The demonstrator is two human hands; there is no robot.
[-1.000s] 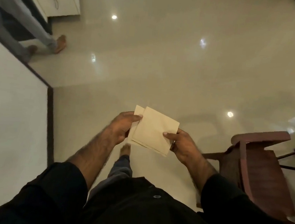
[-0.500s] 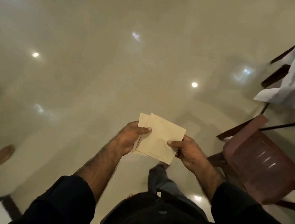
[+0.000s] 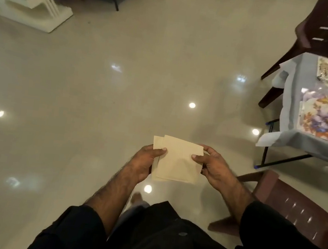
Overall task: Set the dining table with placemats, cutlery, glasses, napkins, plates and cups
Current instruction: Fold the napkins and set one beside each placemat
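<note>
Napkins (image 3: 177, 163) held between both hands: left hand (image 3: 144, 163) thumb pinching the left edge, right hand (image 3: 213, 167) thumb and fingers pinching the right edge. Likely thin, light, floppy, and the sheets slide apart. Best gripped at opposite edges, thumbs on top.

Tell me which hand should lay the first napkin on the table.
The right hand, most likely. It pinches the front napkin's right edge, and the table with its floral placemats lies on that side. The left hand can hold back the other napkin.
</note>
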